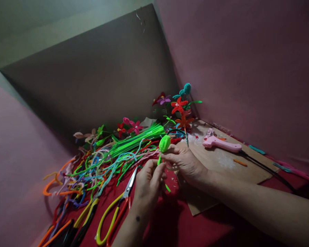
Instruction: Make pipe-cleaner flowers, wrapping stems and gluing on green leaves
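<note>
A bright green pipe-cleaner flower bud [164,143] stands upright between my hands. My right hand [184,161] pinches it at its base with thumb and forefinger. Just below, my left hand [151,176] has its fingers closed around the bud's green stem [159,160], whose lower end shows under the hand. Scissors [118,206] with yellow and orange handles lie beside my left wrist, blades pointing away from me. Behind the bud rests a bundle of green pipe cleaners [136,139].
Loose coloured pipe cleaners [92,171] and yellow-black pliers [86,219] lie at left. A pink glue gun [221,142] with a black cord sits on a brown board [211,164] at right. Finished pipe-cleaner flowers [179,105] stand at the back, near the walls.
</note>
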Demonstrator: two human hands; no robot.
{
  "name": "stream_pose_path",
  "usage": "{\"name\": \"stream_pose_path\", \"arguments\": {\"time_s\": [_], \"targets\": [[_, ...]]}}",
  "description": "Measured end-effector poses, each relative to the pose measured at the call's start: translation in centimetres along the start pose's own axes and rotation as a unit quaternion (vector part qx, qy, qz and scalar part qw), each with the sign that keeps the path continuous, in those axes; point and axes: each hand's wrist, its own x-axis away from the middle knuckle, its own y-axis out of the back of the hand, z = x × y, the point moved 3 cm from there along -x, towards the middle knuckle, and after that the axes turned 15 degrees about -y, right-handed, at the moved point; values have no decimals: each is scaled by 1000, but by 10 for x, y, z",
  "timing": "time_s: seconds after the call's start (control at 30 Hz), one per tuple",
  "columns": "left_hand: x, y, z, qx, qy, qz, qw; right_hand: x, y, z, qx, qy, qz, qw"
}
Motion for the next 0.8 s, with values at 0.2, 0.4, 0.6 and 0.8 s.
{"name": "stream_pose_path", "arguments": {"time_s": [0.2, 0.4, 0.6, 0.8], "targets": [[-2, 3, -2, -15, -22, -4, 1000, 0, -2, -1, 60, -16, 47, 997], [-5, 8, 0, 12, 15, -18, 1000, -2, -3, -4, 41, -63, 87, 993], [-7, 9, 4, 108, 49, 11, 993, -3, 2, -1, 85, -58, 37, 994], [-6, 7, 11, 298, 159, 86, 937, -3, -1, 0, 45, -56, 77, 994]]}}
